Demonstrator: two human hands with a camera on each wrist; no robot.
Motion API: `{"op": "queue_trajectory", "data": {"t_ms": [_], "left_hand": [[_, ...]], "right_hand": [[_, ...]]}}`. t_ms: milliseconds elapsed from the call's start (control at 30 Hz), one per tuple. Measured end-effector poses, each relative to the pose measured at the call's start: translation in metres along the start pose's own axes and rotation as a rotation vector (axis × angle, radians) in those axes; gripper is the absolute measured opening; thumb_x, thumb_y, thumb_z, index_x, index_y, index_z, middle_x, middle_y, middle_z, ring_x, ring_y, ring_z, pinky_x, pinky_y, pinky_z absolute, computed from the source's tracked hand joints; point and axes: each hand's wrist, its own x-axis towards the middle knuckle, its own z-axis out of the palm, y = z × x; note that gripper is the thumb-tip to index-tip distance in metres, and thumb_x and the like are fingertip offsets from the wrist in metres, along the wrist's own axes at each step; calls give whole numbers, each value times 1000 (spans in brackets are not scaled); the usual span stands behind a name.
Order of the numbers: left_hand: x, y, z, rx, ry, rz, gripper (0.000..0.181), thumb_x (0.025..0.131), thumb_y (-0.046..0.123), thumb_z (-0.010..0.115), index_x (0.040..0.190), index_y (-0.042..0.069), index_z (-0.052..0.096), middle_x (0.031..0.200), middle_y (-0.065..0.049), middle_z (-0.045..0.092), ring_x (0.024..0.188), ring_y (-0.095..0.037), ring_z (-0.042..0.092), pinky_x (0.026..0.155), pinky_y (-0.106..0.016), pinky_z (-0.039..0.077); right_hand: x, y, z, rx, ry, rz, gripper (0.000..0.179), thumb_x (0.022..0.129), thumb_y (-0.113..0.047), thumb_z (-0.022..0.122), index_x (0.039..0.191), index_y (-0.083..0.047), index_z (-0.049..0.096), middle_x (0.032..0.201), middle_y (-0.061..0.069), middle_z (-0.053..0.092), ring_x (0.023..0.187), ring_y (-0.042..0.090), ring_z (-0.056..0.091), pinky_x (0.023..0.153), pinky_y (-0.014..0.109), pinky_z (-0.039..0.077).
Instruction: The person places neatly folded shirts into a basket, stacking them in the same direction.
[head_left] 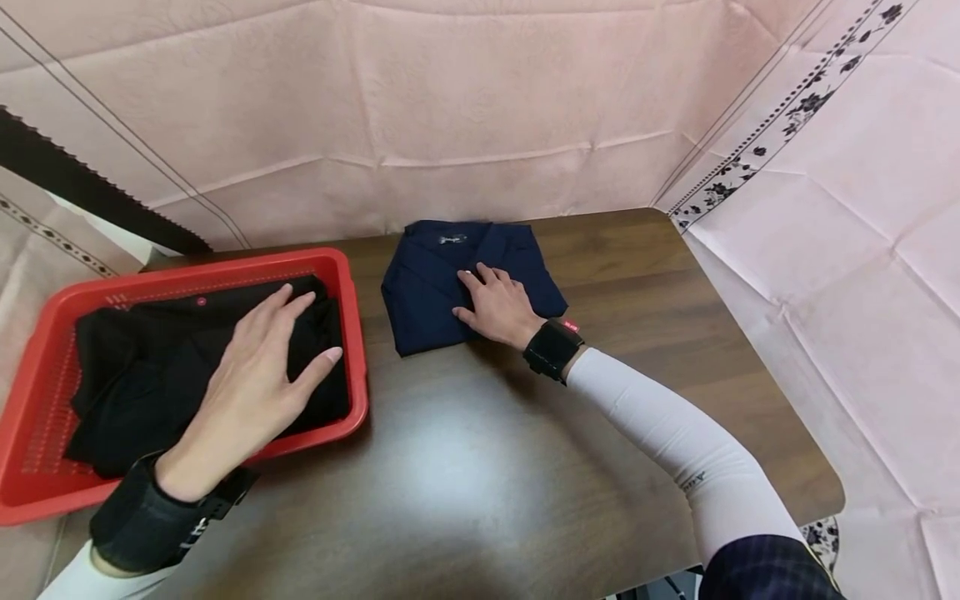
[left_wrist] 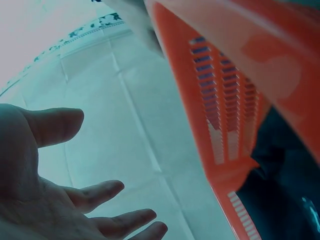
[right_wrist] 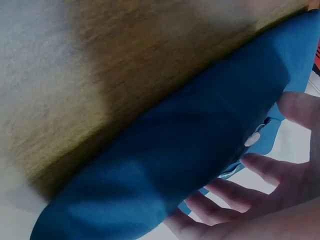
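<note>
A folded navy shirt (head_left: pixel 427 300) with a label at its collar lies flat near the table's back edge. My right hand (head_left: pixel 498 308) rests on it with spread fingers; the right wrist view shows those fingertips (right_wrist: pixel 235 192) along the blue cloth (right_wrist: pixel 165 145). On the left, my left hand (head_left: pixel 251 375) hovers above a red plastic basket (head_left: pixel 348 333), thumb apart from extended fingers, holding nothing. Black folded clothing (head_left: pixel 172 358) lies inside the basket. In the left wrist view the left hand (left_wrist: pixel 65 195) is apart from the basket wall (left_wrist: pixel 185 100).
The brown wooden table (head_left: pixel 450 467) has a rounded right corner. Pale pink patterned cloth (head_left: pixel 487 100) hangs behind the table and along its right side. A black strip (head_left: pixel 82 175) runs down at the back left, behind the basket.
</note>
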Motion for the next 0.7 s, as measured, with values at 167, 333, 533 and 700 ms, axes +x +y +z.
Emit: {"op": "queue_trajectory", "data": {"t_ms": [167, 333, 533, 700], "left_hand": [[2, 9, 5, -51, -14, -7, 76, 93, 44, 59, 153, 8, 32, 160, -21, 22, 142, -46, 22, 108, -71, 20], [0, 15, 7, -93, -3, -6, 74, 93, 40, 60, 153, 8, 32, 160, -20, 23, 141, -45, 24, 110, -71, 18], [2, 22, 10, -111, -22, -11, 75, 93, 44, 59, 154, 9, 32, 162, -18, 21, 142, -43, 23, 106, -72, 24], [5, 27, 14, -108, -28, -7, 76, 92, 44, 60, 154, 10, 31, 162, -17, 22, 142, -41, 24, 106, -71, 27]], "right_hand": [[-2, 0, 6, -24, -26, 2, 65, 96, -52, 48, 152, -20, 41, 158, 18, 32, 140, 39, 34, 104, 59, 40], [-9, -3, 6, -33, -39, 0, 63, 97, -52, 46, 151, -21, 42, 158, 18, 32, 139, 40, 34, 101, 61, 42], [-25, -5, 6, -54, -33, -9, 62, 97, -52, 48, 150, -20, 45, 155, 20, 35, 136, 41, 38, 97, 63, 44], [-42, -6, 10, -64, -18, -41, 62, 96, -52, 48, 149, -18, 46, 154, 22, 37, 135, 43, 39, 95, 64, 45]]}}
